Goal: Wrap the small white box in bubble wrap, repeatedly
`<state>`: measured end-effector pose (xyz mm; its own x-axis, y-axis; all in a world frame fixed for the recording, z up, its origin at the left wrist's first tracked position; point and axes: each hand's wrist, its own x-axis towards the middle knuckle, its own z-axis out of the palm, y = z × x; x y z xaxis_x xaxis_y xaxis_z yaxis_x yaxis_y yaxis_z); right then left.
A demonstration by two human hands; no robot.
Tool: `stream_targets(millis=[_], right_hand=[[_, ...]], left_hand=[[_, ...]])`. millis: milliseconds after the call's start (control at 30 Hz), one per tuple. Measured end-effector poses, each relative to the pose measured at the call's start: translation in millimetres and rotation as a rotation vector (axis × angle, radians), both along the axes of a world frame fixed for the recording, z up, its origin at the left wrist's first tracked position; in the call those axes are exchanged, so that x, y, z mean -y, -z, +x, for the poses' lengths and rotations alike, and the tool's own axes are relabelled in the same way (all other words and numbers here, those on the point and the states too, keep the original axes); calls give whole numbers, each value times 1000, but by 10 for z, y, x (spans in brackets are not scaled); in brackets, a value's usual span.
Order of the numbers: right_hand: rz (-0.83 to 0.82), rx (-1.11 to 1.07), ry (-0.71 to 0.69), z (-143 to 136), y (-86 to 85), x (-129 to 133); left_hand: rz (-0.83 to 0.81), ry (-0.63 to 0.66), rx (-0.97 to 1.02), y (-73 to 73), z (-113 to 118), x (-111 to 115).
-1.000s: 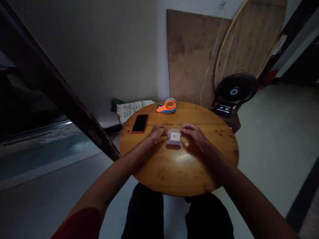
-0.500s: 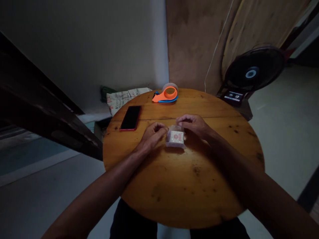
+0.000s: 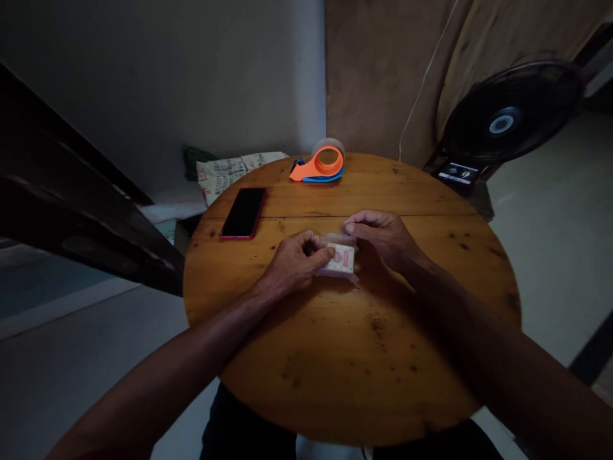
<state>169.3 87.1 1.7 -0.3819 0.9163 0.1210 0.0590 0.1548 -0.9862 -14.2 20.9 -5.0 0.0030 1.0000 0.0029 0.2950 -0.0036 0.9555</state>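
A small white box [image 3: 343,258] with a red print lies near the middle of the round wooden table, with clear plastic film [image 3: 339,239] around it. My left hand [image 3: 299,260] grips the box at its left side, the thumb lying on top. At the upper right of the box is my right hand [image 3: 380,235], its thumb and forefinger pinched together at the edge of the film. Whether film is between those fingertips is too small to tell.
A black phone with a red edge [image 3: 243,213] lies at the table's left. An orange and blue tape dispenser [image 3: 318,165] stands at the far edge of the table [image 3: 335,383]. Beyond the right edge is a fan [image 3: 507,121]; a printed sack [image 3: 234,171] is behind the left edge.
My left thumb has moved right onto the top of the box. The film that stood up around the box now lies lower. The view has shifted slightly.
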Motion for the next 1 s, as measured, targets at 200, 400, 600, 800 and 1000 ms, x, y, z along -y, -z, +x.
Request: stream_targets(millis=[200,400,600,800,1000], right_hand=[[58,52,-98,-4,-85,83],[321,267,-282,26,-208,131],[650,448,-432,113,-273,94],[730,543,-415,173,-238,67],[580,450,-361,157,-283,96]], left_hand=[[30,36,17,-23,15,-9],[-46,89,76,-45,-12,-24],[-18,89,109,7,-57,-55],[-79,79,134,-60,-53,-49],[-82,85,32,-51,-45,-36]])
